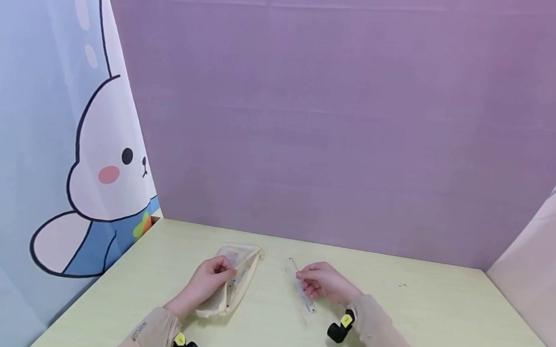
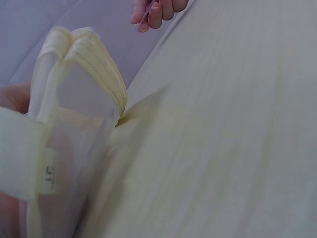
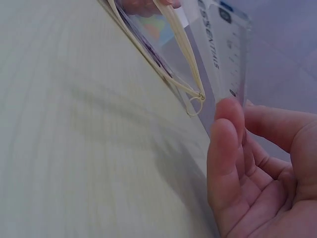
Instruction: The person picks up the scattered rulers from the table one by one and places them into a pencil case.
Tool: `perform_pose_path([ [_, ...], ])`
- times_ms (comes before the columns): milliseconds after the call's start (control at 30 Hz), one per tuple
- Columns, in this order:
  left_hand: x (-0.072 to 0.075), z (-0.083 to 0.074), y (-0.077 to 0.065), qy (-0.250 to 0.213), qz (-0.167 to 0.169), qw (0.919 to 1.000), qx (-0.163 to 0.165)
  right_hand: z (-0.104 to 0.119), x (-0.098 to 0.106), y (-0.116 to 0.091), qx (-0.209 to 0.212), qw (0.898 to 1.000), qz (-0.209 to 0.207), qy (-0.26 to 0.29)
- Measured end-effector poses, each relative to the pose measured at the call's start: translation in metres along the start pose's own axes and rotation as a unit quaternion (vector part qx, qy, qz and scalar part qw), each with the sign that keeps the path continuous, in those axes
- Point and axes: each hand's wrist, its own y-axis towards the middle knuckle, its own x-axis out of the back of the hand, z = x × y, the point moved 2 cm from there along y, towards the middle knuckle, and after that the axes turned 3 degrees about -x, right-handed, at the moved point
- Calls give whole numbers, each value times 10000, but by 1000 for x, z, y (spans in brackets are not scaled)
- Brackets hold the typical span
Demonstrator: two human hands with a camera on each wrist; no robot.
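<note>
My left hand (image 1: 209, 281) pinches the near edge of a see-through pouch with cream trim (image 1: 211, 309), its zipper side gaping toward the right. Some flat items show through the pouch in the head view. In the left wrist view the pouch (image 2: 84, 94) stands tilted, with a small printed label on its side. To the right of it, my right hand (image 1: 326, 281) holds a clear plastic ruler (image 1: 308, 303) between thumb and fingers, raised over the table. Printed lettering and scale marks show on the ruler (image 3: 225, 49) in the right wrist view, where the pouch's zipper pull loop (image 3: 194, 104) also appears.
The pale wood-grain table (image 1: 393, 332) ends at a purple cloth backdrop (image 1: 340, 118). A blue curtain with a cartoon rabbit (image 1: 109, 156) hangs at the left, a pale one (image 1: 543, 256) at the right. A tiny dark mark (image 1: 403, 285) shows on the table's right side.
</note>
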Motion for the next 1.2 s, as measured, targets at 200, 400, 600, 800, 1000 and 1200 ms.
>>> perform_pose_path([
  [200,1,-1,-1,48,14,10000,-17,2,-7,4,-39,9999,-2,135],
  [400,3,-1,-2,95,18,9999,-56,5,-14,8,-34,9995,63,304],
  [600,4,-1,-3,95,21,9999,-88,8,-28,17,-56,9985,340,419],
  [800,3,-4,-4,80,50,9999,-89,9,-43,25,-110,9982,406,433],
  [1000,1,-7,-5,86,84,9998,-133,10,-56,30,-167,9980,365,493],
  [1200,0,-7,-5,207,100,9996,-177,13,-65,36,-224,9968,436,634],
])
